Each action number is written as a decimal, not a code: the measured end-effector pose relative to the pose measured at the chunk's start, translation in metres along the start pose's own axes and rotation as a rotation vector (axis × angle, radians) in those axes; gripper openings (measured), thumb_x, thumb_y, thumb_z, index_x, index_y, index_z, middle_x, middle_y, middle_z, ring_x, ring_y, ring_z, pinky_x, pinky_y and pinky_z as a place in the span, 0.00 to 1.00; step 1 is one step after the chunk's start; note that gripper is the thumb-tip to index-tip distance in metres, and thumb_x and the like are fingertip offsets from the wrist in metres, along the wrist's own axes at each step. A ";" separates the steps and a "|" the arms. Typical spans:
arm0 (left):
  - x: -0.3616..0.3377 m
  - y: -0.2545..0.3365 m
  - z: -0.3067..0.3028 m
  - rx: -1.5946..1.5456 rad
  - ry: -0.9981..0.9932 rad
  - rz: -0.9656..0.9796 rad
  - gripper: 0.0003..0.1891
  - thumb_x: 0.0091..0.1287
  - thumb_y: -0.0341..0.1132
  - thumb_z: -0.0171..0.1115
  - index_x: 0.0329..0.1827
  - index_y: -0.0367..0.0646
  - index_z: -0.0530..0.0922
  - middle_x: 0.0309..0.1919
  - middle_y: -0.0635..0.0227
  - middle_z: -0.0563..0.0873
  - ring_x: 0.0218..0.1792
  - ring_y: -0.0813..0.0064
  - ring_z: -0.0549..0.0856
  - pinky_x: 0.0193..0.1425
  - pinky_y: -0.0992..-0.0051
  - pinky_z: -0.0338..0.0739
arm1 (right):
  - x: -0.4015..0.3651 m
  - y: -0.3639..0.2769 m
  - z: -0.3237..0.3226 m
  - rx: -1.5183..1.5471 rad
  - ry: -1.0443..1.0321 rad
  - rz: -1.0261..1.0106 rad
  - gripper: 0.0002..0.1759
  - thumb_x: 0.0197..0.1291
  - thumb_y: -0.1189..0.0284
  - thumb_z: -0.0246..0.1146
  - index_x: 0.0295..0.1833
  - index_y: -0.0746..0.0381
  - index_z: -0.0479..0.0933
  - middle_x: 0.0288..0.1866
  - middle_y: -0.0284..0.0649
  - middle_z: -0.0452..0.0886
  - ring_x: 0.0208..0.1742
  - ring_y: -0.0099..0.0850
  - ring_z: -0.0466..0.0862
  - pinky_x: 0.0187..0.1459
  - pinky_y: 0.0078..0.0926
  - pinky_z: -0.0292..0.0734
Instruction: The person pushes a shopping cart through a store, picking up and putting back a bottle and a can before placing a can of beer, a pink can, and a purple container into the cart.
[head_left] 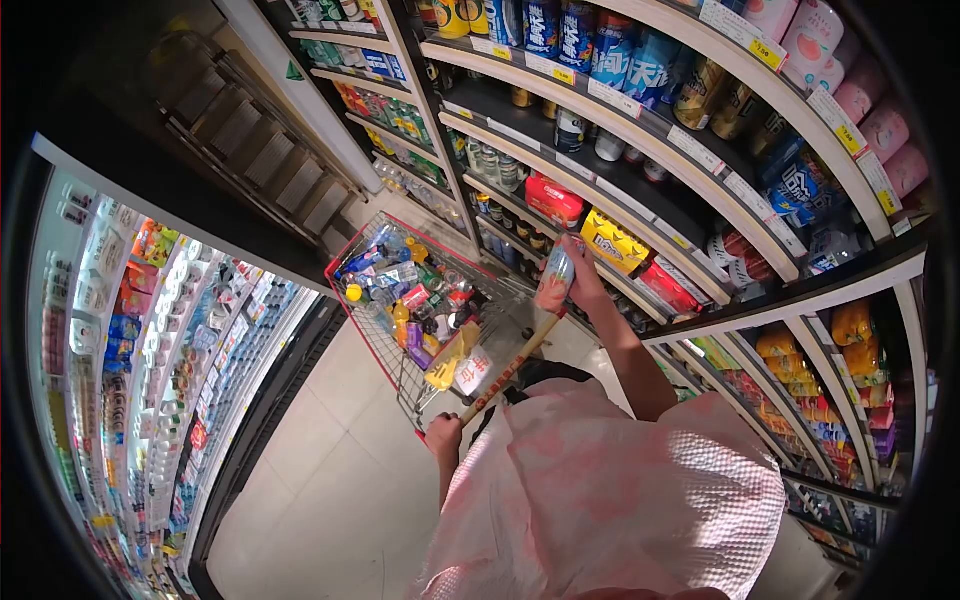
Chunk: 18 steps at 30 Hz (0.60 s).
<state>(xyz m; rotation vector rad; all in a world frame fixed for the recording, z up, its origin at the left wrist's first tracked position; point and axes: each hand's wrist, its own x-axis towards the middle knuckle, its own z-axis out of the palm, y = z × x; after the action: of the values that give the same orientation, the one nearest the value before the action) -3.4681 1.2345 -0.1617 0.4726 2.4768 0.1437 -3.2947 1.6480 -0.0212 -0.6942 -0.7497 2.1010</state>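
the right hand (562,288) is stretched out over the cart (385,355), fingers wrapped around a small pale bottle (557,266) held upright near the shelf (620,100). the left hand (443,435) grips the cart handle (505,375).

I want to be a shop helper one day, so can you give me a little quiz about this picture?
1. True or false: the shopping cart is empty.
2. What does the right hand hold up by the shelves? A) a drink can B) a banana C) a book
3. Fill in the gap: the left hand grips the cart's ____.

Key
1. False: it is piled with bottles and packets.
2. A
3. handle
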 end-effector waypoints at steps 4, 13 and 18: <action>0.012 0.005 -0.015 -0.025 -0.109 -0.007 0.23 0.68 0.50 0.55 0.50 0.46 0.92 0.42 0.50 0.93 0.51 0.48 0.91 0.60 0.55 0.83 | -0.003 -0.032 0.021 0.002 -0.054 -0.045 0.26 0.78 0.41 0.57 0.55 0.53 0.75 0.36 0.43 0.86 0.36 0.36 0.89 0.41 0.36 0.88; 0.039 -0.001 -0.020 -0.032 -0.147 0.011 0.23 0.70 0.50 0.52 0.52 0.46 0.91 0.46 0.49 0.93 0.54 0.46 0.90 0.63 0.54 0.82 | -0.002 -0.067 0.034 -0.023 0.070 -0.093 0.29 0.76 0.38 0.57 0.53 0.55 0.75 0.34 0.45 0.87 0.35 0.36 0.89 0.37 0.35 0.86; 0.037 0.002 -0.026 -0.014 -0.096 0.008 0.23 0.71 0.51 0.54 0.53 0.46 0.91 0.51 0.47 0.91 0.56 0.45 0.89 0.64 0.53 0.81 | -0.004 -0.079 0.035 0.022 0.043 -0.150 0.29 0.76 0.38 0.57 0.50 0.57 0.74 0.32 0.46 0.87 0.34 0.38 0.90 0.35 0.36 0.87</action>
<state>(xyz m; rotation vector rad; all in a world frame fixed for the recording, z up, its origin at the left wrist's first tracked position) -3.5106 1.2503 -0.1607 0.4727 2.3793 0.1388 -3.2784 1.6764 0.0590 -0.6484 -0.7318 1.9496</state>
